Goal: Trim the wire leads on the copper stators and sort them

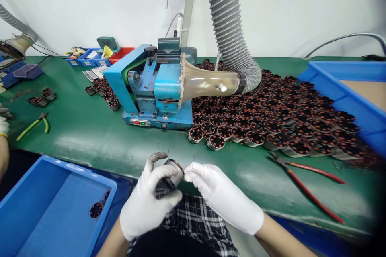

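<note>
My left hand (150, 200), in a white glove, is wrapped round a metal motor stator (177, 172) with copper windings, held tilted above my lap at the table's front edge. Thin wires stick up from it. My right hand (211, 188), also white-gloved, is closed at the stator's right rim, its fingertips pinched near a thin wire; what exactly they grip is too small to make out. Many similar stators (216, 142) stand in rows on the green table, beyond and right of my hands.
A blue grinding machine (169, 84) with a grey hose (226, 16) stands behind my hands. Red-handled cutters (310, 192) lie right, green-handled pliers (34, 125) left. A blue bin (60, 209) holds stators at lower left; another bin (337, 88) is right. A co-worker's gloved hand (3, 122) shows left.
</note>
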Tool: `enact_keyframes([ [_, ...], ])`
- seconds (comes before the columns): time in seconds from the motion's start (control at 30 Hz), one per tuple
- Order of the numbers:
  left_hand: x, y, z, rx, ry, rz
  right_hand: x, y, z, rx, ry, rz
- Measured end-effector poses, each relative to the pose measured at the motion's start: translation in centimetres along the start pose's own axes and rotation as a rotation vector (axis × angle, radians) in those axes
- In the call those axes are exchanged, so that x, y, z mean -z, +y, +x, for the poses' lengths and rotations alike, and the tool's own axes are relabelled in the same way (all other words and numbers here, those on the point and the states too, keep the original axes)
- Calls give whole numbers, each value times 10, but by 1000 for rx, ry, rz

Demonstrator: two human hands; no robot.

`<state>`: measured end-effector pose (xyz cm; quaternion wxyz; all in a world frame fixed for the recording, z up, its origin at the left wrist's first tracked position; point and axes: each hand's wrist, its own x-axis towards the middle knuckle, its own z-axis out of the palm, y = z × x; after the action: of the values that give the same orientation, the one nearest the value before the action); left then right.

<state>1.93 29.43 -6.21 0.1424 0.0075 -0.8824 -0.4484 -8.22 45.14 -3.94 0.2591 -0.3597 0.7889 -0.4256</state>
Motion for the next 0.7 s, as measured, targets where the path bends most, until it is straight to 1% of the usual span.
enact_keyframes([
  [0.03, -2, -1, -1, 39, 28, -26, -2, 3, 1, -14, -24, 101],
  [0.07, -4, -2, -2, 61, 59, -26, -5, 7, 3, -35, -78, 224],
  [0.1, -6, -4, -3, 53, 85, 4, -8, 12, 5, -60, -152, 338],
  [0.17, -10, -12, -3, -25, 95, 123, -14, 26, 11, -107, -305, 473],
  [0.23, -16, -24, -1, -124, 51, 222, -18, 40, 17, -129, -401, 467],
  [0.27, -19, -31, 1, -144, 32, 243, -19, 45, 21, -129, -412, 433],
  [0.3, -22, -38, 4, -131, 17, 249, -19, 49, 24, -126, -408, 389],
  [0.37, -28, -49, 9, -34, -27, 248, -16, 52, 29, -109, -371, 281],
  [0.43, -31, -56, 13, 86, -76, 247, -10, 51, 31, -91, -301, 170],
  [0.5, -31, -56, 16, 151, -89, 253, -2, 52, 30, -64, -252, 8],
  [0.53, -31, -55, 17, 159, -85, 259, 1, 53, 30, -36, -253, -115],
  [0.63, -31, -52, 20, 143, -84, 272, 11, 60, 27, 71, -293, -534],
  [0.67, -32, -53, 20, 138, -82, 275, 13, 61, 26, 92, -288, -632],
  [0.7, -34, -54, 21, 137, -77, 280, 15, 60, 24, 102, -257, -680],
])
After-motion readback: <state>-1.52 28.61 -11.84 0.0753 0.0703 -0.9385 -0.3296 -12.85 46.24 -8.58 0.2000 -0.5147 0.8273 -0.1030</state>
